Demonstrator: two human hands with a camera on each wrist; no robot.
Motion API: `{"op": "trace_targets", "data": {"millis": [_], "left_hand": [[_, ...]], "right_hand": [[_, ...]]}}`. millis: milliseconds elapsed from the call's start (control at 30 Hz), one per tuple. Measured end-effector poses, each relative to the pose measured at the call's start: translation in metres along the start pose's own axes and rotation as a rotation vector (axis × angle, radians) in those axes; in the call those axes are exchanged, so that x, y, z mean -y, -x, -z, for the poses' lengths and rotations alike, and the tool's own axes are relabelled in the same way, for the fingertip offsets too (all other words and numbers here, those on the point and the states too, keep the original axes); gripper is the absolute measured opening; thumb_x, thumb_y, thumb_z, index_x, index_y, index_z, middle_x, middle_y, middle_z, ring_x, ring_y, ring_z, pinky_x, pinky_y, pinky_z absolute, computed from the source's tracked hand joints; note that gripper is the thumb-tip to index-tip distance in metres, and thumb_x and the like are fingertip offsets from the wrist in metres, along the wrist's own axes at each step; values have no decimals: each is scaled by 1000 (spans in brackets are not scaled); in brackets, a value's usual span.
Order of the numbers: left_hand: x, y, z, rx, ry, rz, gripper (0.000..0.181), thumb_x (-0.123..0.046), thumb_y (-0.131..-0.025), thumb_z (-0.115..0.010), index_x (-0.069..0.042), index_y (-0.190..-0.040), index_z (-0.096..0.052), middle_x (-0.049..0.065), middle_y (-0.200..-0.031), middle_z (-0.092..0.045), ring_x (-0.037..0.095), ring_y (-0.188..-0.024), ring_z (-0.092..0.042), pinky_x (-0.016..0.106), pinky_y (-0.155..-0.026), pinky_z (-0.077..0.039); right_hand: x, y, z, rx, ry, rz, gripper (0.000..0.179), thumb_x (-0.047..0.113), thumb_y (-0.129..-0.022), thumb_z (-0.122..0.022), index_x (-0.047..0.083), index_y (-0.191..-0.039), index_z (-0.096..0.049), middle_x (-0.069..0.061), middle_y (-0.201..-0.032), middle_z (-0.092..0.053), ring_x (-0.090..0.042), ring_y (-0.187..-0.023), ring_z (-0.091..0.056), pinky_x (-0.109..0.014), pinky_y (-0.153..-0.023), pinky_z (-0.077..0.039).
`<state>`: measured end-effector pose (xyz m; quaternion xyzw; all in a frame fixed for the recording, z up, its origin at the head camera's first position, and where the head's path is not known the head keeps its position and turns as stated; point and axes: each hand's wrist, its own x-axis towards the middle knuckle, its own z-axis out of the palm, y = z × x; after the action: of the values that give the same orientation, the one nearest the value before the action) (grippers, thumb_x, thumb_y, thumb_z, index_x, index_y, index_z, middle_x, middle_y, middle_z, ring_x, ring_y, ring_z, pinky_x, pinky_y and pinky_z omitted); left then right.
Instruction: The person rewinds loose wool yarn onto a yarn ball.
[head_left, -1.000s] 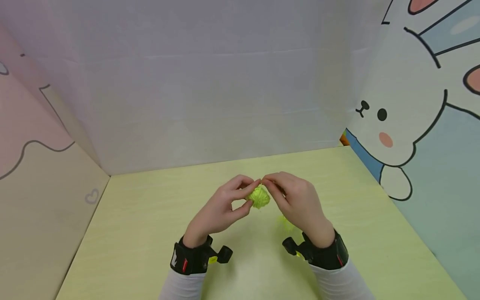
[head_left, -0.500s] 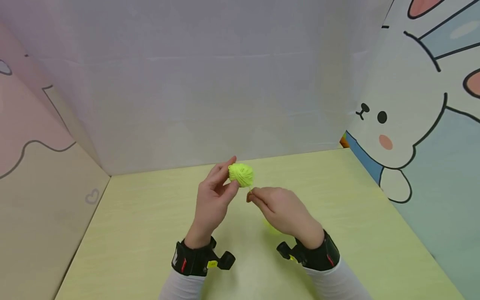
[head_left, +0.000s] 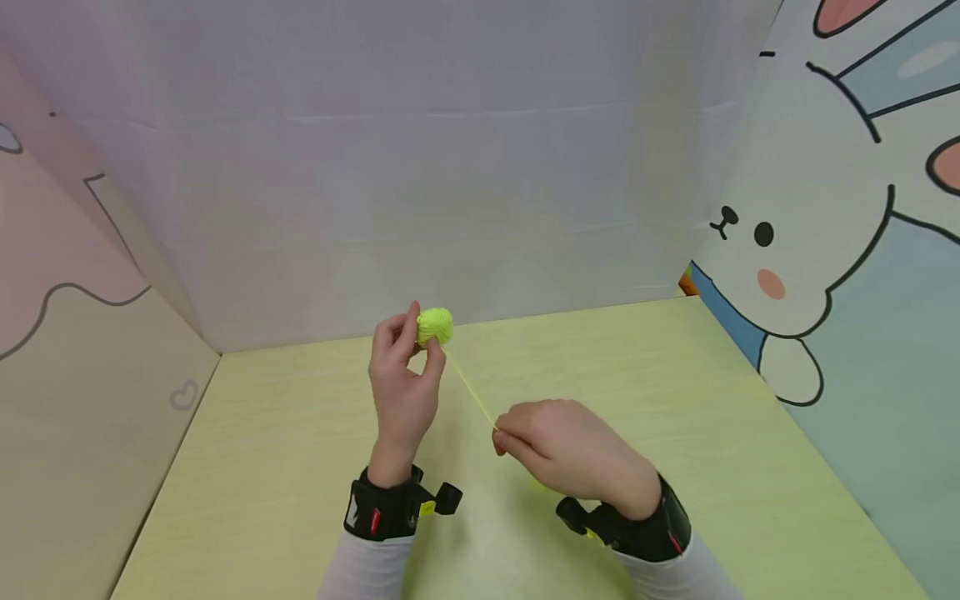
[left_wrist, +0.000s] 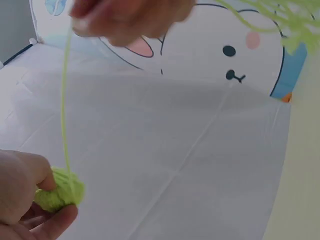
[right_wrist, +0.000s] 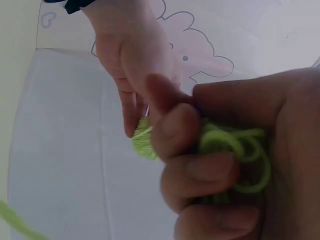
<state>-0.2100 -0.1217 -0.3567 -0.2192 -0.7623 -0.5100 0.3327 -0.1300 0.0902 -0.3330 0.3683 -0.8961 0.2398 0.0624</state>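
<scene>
A small ball of yellow-green yarn (head_left: pixel 435 327) is pinched between the thumb and fingers of my left hand (head_left: pixel 405 383), raised near the back of the table. From the ball a taut strand (head_left: pixel 471 390) runs down to my right hand (head_left: pixel 566 442), lower and to the right. That hand's thumb and forefinger pinch the strand, while its other fingers curl round loose loops of yarn (right_wrist: pixel 232 150), as the right wrist view shows. In the left wrist view, more loose yarn (left_wrist: pixel 295 22) hangs at the upper right.
Both hands are above a pale yellow-green table (head_left: pixel 285 467). A whitish sheet (head_left: pixel 420 167) stands along its back edge. Printed panels rise on both sides, with a cartoon rabbit (head_left: pixel 780 250) on the right one. Each wrist wears a black camera strap (head_left: pixel 378 508).
My left hand has moved up and left with the yarn ball. My right hand has moved lower, and the strand between them has lengthened and drawn straight.
</scene>
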Motion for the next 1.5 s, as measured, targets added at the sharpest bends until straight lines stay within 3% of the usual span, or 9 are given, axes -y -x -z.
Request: {"op": "trace_targets", "data": {"millis": [167,333,600,733,867,1033,1200,1367,1500], "left_hand": [[8,-1,3,351,-146,-192,55,6,-88,-65,1,-141,-51,16,-116,-53,21,-100,-55,38,-77,-56],[4,3,3,688,-50,-298,59,1,-90,-67,-4,-145,-47,8,-119,-52,13,-95,-51,30,-73,-53],[-17,8,-5,842,262,-282,76,4,-88,-66,-7,-155,-31,2,-113,-55,10,-99,-52,22,-83,-54],[-24,7,-5,793,345,-274,75,8,-86,-66,-5,-153,-35,6,-115,-56,13,-101,-55,24,-83,-57],[-27,6,-3,628,362,-228,61,12,-84,-68,1,-142,-49,13,-120,-58,18,-99,-58,29,-79,-59],[-31,6,-1,399,461,-5,49,18,-85,-64,6,-132,-58,18,-120,-59,26,-102,-61,28,-79,-59],[-29,5,-2,168,459,174,44,19,-88,-59,7,-130,-58,21,-124,-55,28,-110,-58,25,-87,-56],[-16,4,-3,46,283,154,42,13,-89,-62,2,-130,-60,18,-123,-56,25,-103,-59,27,-86,-56],[-6,5,-2,76,129,84,47,9,-88,-65,-3,-133,-60,12,-118,-57,19,-101,-60,30,-81,-58]], "right_hand": [[-5,1,6,-281,5,73,15,19,-103,-54,20,-96,-67,12,-87,-65,-1,-67,-51,-25,-60,-52],[-17,1,12,-511,47,61,29,26,-107,-47,12,-101,-71,3,-87,-68,-6,-63,-51,-28,-52,-52],[-34,0,15,-626,43,-57,14,16,-100,-57,8,-99,-69,1,-78,-61,-10,-59,-44,-32,-50,-48],[-39,-1,13,-571,18,-129,12,14,-99,-59,10,-98,-70,2,-81,-64,-10,-63,-50,-34,-56,-51],[-40,-4,8,-437,-15,-206,18,21,-103,-54,14,-100,-71,5,-82,-65,-10,-66,-53,-34,-60,-51],[-34,-10,0,-221,-28,-256,23,26,-106,-49,18,-99,-69,8,-72,-56,-11,-61,-48,-33,-57,-45],[-22,-15,-9,-27,-26,-211,22,27,-106,-48,22,-98,-69,13,-88,-67,-4,-73,-57,-30,-68,-54],[-13,-12,-10,48,-9,-102,18,29,-105,-51,24,-97,-66,16,-86,-65,-1,-71,-55,-28,-67,-54],[-10,-7,-6,-33,20,-54,18,29,-105,-51,24,-98,-67,17,-86,-64,1,-69,-53,-26,-65,-53]]}}
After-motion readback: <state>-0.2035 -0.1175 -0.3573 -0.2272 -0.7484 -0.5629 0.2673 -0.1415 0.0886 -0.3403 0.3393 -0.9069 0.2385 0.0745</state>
